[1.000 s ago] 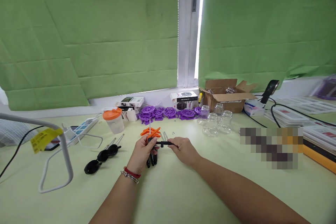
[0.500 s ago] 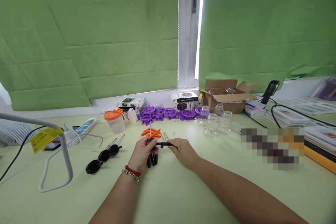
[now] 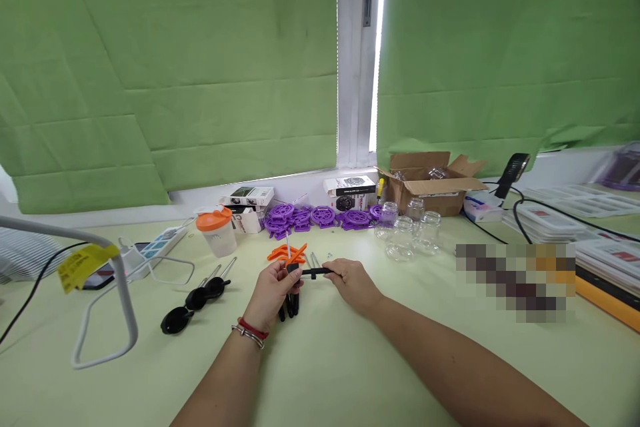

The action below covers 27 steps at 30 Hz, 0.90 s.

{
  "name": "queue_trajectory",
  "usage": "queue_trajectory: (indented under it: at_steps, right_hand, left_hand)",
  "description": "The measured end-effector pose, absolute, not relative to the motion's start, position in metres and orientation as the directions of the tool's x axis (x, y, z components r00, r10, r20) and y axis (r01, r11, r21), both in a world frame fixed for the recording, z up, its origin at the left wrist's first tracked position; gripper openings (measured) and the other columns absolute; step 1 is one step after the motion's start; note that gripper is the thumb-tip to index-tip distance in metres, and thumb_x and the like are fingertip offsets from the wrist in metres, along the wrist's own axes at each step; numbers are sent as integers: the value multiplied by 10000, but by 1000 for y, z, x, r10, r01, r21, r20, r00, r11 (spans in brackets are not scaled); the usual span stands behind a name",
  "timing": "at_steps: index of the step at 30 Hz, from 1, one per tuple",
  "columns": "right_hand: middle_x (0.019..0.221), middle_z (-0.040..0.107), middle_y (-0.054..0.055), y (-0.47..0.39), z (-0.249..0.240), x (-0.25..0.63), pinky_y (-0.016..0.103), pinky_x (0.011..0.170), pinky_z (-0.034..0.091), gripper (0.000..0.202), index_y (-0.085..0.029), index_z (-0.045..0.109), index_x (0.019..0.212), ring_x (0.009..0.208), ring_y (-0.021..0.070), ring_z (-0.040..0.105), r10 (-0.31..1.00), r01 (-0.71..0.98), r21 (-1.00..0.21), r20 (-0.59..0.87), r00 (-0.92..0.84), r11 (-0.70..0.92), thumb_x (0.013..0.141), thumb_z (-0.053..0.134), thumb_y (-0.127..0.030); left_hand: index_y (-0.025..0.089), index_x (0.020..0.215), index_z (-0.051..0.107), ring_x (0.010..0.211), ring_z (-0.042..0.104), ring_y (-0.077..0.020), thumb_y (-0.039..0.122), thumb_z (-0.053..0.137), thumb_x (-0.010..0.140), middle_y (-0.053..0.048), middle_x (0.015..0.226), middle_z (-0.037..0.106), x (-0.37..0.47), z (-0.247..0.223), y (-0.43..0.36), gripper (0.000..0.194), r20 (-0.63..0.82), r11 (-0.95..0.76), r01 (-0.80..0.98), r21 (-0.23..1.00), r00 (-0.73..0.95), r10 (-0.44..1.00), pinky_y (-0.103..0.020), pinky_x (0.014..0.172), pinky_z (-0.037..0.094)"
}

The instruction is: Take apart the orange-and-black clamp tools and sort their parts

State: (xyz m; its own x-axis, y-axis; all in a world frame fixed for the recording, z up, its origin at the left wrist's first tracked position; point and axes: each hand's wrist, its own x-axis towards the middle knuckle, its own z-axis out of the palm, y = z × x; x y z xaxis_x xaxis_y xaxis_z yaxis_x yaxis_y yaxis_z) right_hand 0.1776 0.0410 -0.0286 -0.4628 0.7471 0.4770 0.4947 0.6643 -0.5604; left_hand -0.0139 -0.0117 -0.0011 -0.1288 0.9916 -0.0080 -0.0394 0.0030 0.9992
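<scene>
Between my hands a thin black part (image 3: pixel 314 272) is held level above the table. My left hand (image 3: pixel 274 290) pinches its left end, where a dark piece shows at the fingertips. The right end is in the closed fingers of my right hand (image 3: pixel 353 282). Orange plastic pieces (image 3: pixel 286 253) lie just beyond my left hand, with thin metal rods (image 3: pixel 314 260) beside them. Several black handles (image 3: pixel 289 307) show below my left fingers. Black round-ended tools with metal shafts (image 3: pixel 197 297) rest to the left.
Purple wheel-like parts (image 3: pixel 323 216) line the back, near small printed boxes (image 3: pixel 350 193). Glass jars (image 3: pixel 401 237) and an open carton (image 3: pixel 435 190) stand back right. An orange-lidded cup (image 3: pixel 219 233), a power strip (image 3: pixel 163 245) and a grey metal frame (image 3: pixel 127 307) are left.
The right end of the black part has risen slightly, along with my right hand. Both hands keep their hold, and the view has shifted a little.
</scene>
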Motion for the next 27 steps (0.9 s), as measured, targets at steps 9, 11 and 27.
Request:
queue_trajectory:
  at_steps: [9, 11, 27]
  right_hand:
    - [944, 683, 69, 38, -29, 176, 289, 783, 462, 272, -203, 638, 1107, 843, 179, 622, 754, 544, -523, 439, -488, 656, 859, 528, -233]
    - [980, 681, 75, 37, -28, 177, 302, 795, 460, 294, -207, 621, 1134, 869, 189, 623, 756, 544, -526, 442, -482, 654, 859, 526, -248]
    - [997, 681, 83, 27, -26, 172, 327, 814, 477, 308, -179, 615, 1114, 896, 197, 624, 735, 496, -545, 452, -506, 676, 913, 390, -242]
  left_hand:
    - [143, 897, 615, 644, 628, -111, 357, 773, 611, -14, 792, 646, -14, -1, -12, 391, 14, -22, -52, 998, -159, 987, -236, 600, 539]
    - [146, 886, 609, 648, 632, -115, 348, 777, 605, -14, 788, 650, -13, -3, -11, 385, 12, -22, -62, 998, -166, 986, -241, 608, 540]
    - [187, 968, 414, 581, 586, -125, 378, 526, 795, -4, 722, 573, -45, -9, 3, 281, 125, -32, 182, 983, -528, 840, -195, 435, 402]
